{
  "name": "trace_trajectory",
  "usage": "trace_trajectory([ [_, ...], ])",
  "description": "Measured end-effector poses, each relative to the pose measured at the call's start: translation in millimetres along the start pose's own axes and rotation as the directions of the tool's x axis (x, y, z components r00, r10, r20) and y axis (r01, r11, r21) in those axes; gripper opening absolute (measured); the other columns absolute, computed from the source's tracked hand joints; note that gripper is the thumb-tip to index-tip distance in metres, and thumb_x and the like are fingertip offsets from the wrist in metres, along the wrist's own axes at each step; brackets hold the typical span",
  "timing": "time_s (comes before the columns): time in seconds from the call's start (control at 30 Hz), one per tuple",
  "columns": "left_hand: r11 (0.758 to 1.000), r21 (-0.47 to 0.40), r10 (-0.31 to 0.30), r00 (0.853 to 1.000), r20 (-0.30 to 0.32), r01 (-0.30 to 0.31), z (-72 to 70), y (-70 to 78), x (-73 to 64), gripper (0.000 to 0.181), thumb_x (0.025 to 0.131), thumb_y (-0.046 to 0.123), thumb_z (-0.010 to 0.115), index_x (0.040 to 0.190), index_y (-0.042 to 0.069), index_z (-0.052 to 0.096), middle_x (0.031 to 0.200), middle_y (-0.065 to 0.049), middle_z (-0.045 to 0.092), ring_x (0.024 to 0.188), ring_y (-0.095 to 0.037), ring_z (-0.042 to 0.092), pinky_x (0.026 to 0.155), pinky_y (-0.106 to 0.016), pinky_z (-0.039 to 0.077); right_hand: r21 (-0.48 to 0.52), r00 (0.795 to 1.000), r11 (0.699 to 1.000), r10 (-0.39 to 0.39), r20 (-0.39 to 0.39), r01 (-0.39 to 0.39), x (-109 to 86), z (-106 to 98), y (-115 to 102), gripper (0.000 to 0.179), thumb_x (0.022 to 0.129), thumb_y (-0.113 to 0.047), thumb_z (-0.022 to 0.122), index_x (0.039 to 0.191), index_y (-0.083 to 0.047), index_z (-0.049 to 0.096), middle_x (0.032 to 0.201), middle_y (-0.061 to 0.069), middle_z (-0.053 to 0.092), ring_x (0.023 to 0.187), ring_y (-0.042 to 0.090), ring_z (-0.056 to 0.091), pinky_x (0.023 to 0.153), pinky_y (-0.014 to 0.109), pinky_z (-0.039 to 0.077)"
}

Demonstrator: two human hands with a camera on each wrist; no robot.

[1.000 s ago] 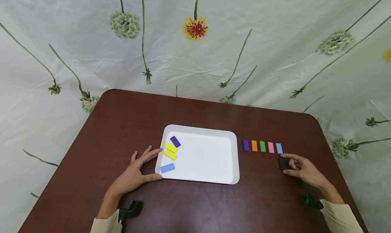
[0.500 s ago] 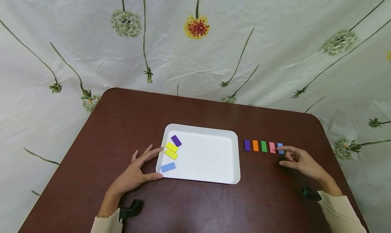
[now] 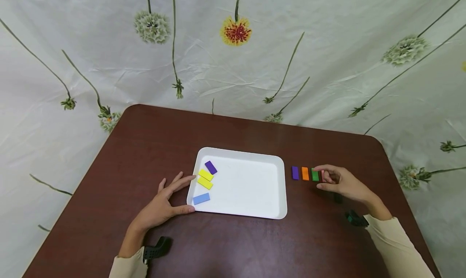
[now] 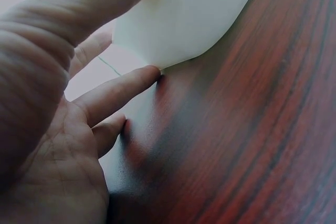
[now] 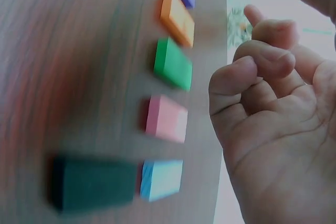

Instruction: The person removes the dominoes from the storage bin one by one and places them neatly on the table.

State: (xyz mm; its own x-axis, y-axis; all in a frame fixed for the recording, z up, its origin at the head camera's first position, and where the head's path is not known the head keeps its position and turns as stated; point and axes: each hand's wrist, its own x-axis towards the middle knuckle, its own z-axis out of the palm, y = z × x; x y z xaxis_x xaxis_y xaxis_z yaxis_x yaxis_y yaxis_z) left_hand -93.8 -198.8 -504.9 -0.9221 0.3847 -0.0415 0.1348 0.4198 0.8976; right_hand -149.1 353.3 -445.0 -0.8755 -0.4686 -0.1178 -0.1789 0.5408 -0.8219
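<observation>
My left hand [image 3: 160, 205] touches the left side of a white tray [image 3: 247, 185], its fingers spread and mostly straight. In the tray lie a purple block [image 3: 210, 167], two yellow blocks [image 3: 205, 183] and a blue block [image 3: 202, 198]. Over a row of blocks on the table hovers my right hand [image 3: 346, 185], thumb and index finger apart with nothing between them, the other fingers curled. The row holds a purple block [image 3: 295, 173], an orange block [image 3: 305, 173], a green block [image 3: 314, 175], a pink block [image 5: 167, 119] and a blue block [image 5: 161, 179], partly hidden in the head view.
A larger dark block [image 5: 94, 184] sits at the near end of the blue block in the right wrist view. The brown table [image 3: 233, 245] ends at the back against a flower-patterned cloth [image 3: 218, 67].
My right hand has moved left from the dark block, past the blue block, to above the green and pink blocks. The left hand stays at the tray.
</observation>
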Motion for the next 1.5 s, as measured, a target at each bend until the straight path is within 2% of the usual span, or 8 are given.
trace_trajectory([
  [0.17, 1.000, 0.005, 0.000, 1.000, -0.003, 0.000, -0.2, -0.9, -0.7, 0.085, 0.076, 0.033, 0.087, 0.150, 0.033, 0.045, 0.160, -0.010, 0.038, 0.155, -0.038, 0.009, 0.115, -0.066, -0.014, 0.014, 0.998, 0.999, -0.041, 0.040, 0.041, 19.0, 9, -8, 0.047, 0.088, -0.004, 0.075, 0.130, 0.005, 0.056, 0.072, 0.009, 0.036, 0.064, 0.011, 0.042, 0.057, 0.027, 0.037],
  [0.3, 1.000, 0.009, -0.004, 1.000, -0.002, 0.004, -0.2, -1.1, -0.6, 0.086, 0.076, 0.034, 0.088, 0.150, 0.031, 0.045, 0.159, -0.009, 0.039, 0.156, -0.037, 0.009, 0.115, -0.066, -0.014, 0.020, 0.997, 0.999, -0.042, 0.066, 0.040, 32.0, 15, -17, 0.047, 0.088, -0.005, 0.076, 0.130, 0.003, 0.057, 0.074, 0.004, 0.038, 0.067, 0.008, 0.042, 0.059, 0.026, 0.038],
  [0.4, 1.000, 0.010, -0.006, 1.000, -0.004, 0.006, 0.2, -0.7, -0.7, 0.086, 0.076, 0.035, 0.088, 0.150, 0.031, 0.046, 0.159, -0.008, 0.040, 0.156, -0.037, 0.009, 0.115, -0.066, -0.014, 0.013, 0.994, 0.997, -0.071, 0.088, 0.070, 42.8, 20, -24, 0.045, 0.088, -0.005, 0.076, 0.129, 0.003, 0.058, 0.074, 0.003, 0.040, 0.067, 0.007, 0.042, 0.061, 0.026, 0.040],
  [0.6, 1.000, 0.012, 0.003, 1.000, -0.001, -0.003, 0.8, -1.6, 0.0, 0.086, 0.076, 0.035, 0.087, 0.150, 0.031, 0.045, 0.158, -0.005, 0.042, 0.156, -0.036, 0.009, 0.115, -0.065, -0.014, 0.021, 0.981, 0.990, -0.138, 0.135, 0.136, 64.4, 32, -40, 0.045, 0.089, -0.005, 0.076, 0.129, 0.002, 0.059, 0.073, 0.005, 0.038, 0.065, 0.007, 0.039, 0.062, 0.026, 0.040],
  [0.8, 1.000, 0.007, 0.009, 1.000, 0.006, -0.009, 1.5, -2.3, 2.0, 0.085, 0.077, 0.035, 0.087, 0.150, 0.032, 0.045, 0.157, -0.004, 0.043, 0.156, -0.036, 0.008, 0.115, -0.066, -0.014, 0.050, 0.967, 0.981, -0.194, 0.164, 0.188, 84.6, 46, -52, 0.045, 0.089, -0.003, 0.075, 0.129, 0.006, 0.057, 0.072, 0.010, 0.035, 0.064, 0.014, 0.036, 0.062, 0.024, 0.038],
  [1.07, 1.000, 0.007, 0.012, 1.000, -0.002, -0.011, 1.3, -2.4, 1.5, 0.084, 0.077, 0.035, 0.087, 0.150, 0.029, 0.046, 0.156, -0.006, 0.044, 0.155, -0.038, 0.009, 0.115, -0.066, -0.014, 0.014, 0.955, 0.976, -0.215, 0.205, 0.217, 113.8, 68, -77, 0.049, 0.088, -0.009, 0.078, 0.131, 0.000, 0.058, 0.074, 0.006, 0.040, 0.067, 0.012, 0.039, 0.063, 0.023, 0.035],
  [1.3, 1.000, 0.001, 0.022, 1.000, -0.003, -0.022, 1.3, -3.0, 1.0, 0.082, 0.078, 0.034, 0.086, 0.150, 0.027, 0.046, 0.156, -0.008, 0.045, 0.155, -0.039, 0.008, 0.114, -0.067, -0.014, -0.001, 0.934, 0.969, -0.238, 0.266, 0.248, 140.7, 92, -92, 0.047, 0.088, -0.010, 0.078, 0.131, -0.003, 0.060, 0.074, 0.006, 0.040, 0.068, 0.014, 0.039, 0.065, 0.024, 0.035],
  [1.5, 1.000, 0.004, 0.011, 1.000, -0.003, -0.011, 0.1, -3.5, 0.9, 0.083, 0.078, 0.034, 0.086, 0.150, 0.028, 0.046, 0.157, -0.007, 0.044, 0.156, -0.038, 0.008, 0.115, -0.066, -0.014, -0.045, 0.908, 0.961, -0.243, 0.343, 0.274, 165.5, 114, -102, 0.043, 0.088, -0.012, 0.078, 0.128, -0.007, 0.064, 0.071, -0.001, 0.037, 0.067, 0.010, 0.038, 0.065, 0.022, 0.034],
])
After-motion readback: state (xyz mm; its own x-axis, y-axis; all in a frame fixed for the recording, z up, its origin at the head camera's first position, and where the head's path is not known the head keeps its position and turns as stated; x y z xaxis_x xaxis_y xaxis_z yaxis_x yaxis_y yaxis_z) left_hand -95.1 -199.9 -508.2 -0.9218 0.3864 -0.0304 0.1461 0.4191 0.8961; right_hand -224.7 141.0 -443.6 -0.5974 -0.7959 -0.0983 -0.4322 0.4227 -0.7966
